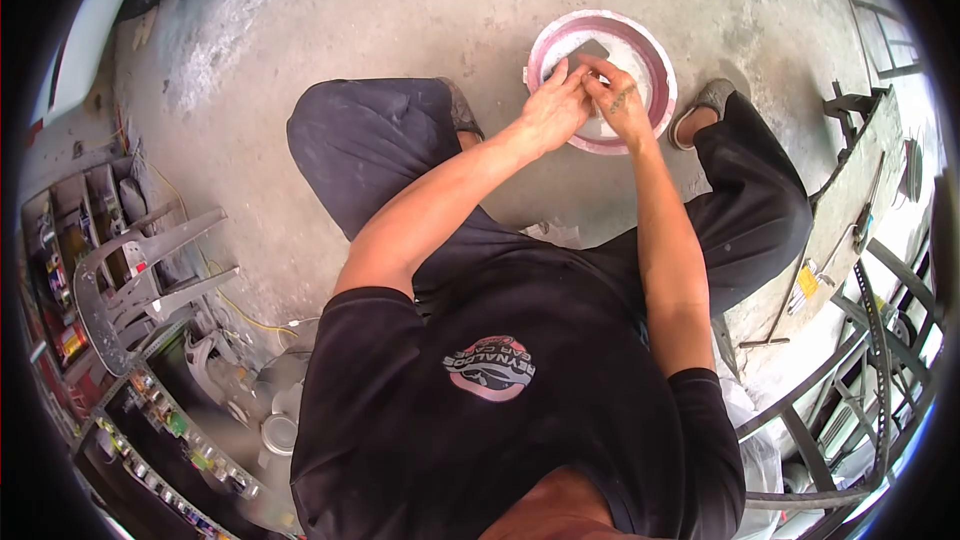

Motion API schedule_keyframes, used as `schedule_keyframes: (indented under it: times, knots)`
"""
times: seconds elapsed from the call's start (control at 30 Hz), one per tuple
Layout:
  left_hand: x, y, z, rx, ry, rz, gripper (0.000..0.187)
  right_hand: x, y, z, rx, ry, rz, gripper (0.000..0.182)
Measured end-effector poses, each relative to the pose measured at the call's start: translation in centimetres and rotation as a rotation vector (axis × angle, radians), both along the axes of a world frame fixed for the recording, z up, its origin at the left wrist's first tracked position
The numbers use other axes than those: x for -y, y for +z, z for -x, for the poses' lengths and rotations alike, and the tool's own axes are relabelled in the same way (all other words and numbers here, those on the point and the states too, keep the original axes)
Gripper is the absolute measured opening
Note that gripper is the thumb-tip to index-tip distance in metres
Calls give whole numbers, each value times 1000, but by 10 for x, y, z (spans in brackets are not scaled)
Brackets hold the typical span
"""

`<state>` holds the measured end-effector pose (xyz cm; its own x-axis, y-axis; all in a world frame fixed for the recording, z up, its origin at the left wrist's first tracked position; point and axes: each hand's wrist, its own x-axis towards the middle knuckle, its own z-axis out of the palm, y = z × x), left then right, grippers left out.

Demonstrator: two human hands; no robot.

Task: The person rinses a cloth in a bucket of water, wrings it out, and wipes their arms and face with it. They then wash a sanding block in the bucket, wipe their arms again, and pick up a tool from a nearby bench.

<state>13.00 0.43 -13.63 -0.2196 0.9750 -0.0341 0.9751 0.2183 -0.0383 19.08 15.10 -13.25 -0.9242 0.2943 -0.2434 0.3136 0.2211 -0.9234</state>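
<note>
A round pink-and-white basin (pixel 660 65) stands on the floor between my feet, with whitish, foamy-looking contents. Over it, my left hand (pixel 558 108) and my right hand (pixel 620 105) meet at the fingertips. A flat dark grey piece (pixel 592 50), like a sheet or pad, pokes out beyond my fingers. My left fingers are pressed together against its near edge. Those of my right hand are bent and pinched close beside them. The fingers hide part of the piece, so its full shape does not show.
Concrete floor (pixel 400 15) surrounds the basin. A grey plastic chair (pixel 130 290) and shelves with small containers (pixel 170 430) are on the left, near a yellow cord (pixel 240 312). On the right are a low board with tools (pixel 806 280) and a dark metal frame (pixel 800 440).
</note>
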Motion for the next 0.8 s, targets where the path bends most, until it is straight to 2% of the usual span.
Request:
schedule_keyframes:
  times: [0.07, 0.1, 0.13, 0.17, 0.2, 0.23, 0.27, 0.3, 0.33, 0.37, 0.4, 0.43, 0.47, 0.5, 0.53, 0.57, 0.6, 0.63, 0.67, 0.7, 0.73, 0.8]
  knots:
    - [-13, -21, 0, -43, 58, -29, 34, 15, -31, 3, -341, -42, -236, 45]
    - [-22, -38, 1, -90, 116, -58, 37, 22, -25, 3, -227, -46, -190, 48]
    - [-36, -65, 1, -140, 17, 168, 59, 23, -33, -1, -241, -24, -182, 48]
    - [-53, -94, -2, -184, -72, 399, 90, 18, -54, -9, -232, -52, -213, 50]
    - [-78, -120, -9, -194, -28, 417, 90, 22, -63, -9, -228, -72, -236, 52]
    - [-99, -146, -8, -385, -17, 438, 64, 37, -42, -9, -265, -41, -276, 54]
    - [-89, -167, 10, -574, 1, 479, 44, 54, -10, -15, -308, 1, -305, 56]
    - [-70, -100, 39, 306, 90, 90, 41, 72, 12, -19, -239, 59, -350, 56]
    - [-89, -181, 34, -74, 176, -499, 33, 69, -18, -21, -547, 109, -364, 55]
    - [-96, -167, 28, 30, 163, -154, 32, 63, -32, -23, -501, 27, -308, 57]
    - [-101, -150, 18, 133, 131, 7, 33, 41, -36, -19, -373, 69, -183, 61]
    - [-103, -142, 12, 281, 124, 72, 35, 13, -77, -15, -470, 72, -146, 66]
    - [-108, -133, 8, 456, 140, 95, 37, -15, -94, -9, -402, 94, -101, 71]
    - [-87, -90, -3, 382, 57, -1, 36, -42, -113, -10, -351, 127, -165, 49]
    - [-55, -48, -14, 303, -33, -100, 36, -56, -107, -2, -28, -55, 47, 42]
    - [-39, -33, -22, 306, -9, -100, 36, -65, -121, -5, -118, -33, -99, 44]
    - [-32, -24, -29, 407, 133, -192, 35, -76, -144, -9, -210, -19, -249, 47]
    - [-32, -20, -28, 502, 268, -287, 33, -83, -160, -7, -211, -11, -253, 47]
    - [-31, -35, -28, 507, 267, -293, 33, -88, -176, -10, -179, -124, -327, 44]
    - [-34, -64, -32, 795, 491, -421, 29, -100, -197, -19, -142, -247, -410, 42]
    - [-47, -79, -33, 1092, 699, -542, 26, -121, -240, -32, -168, -151, -778, 44]
    - [-41, -64, -19, 1299, 919, -665, 26, -103, -257, -33, 161, 71, -1211, 43]
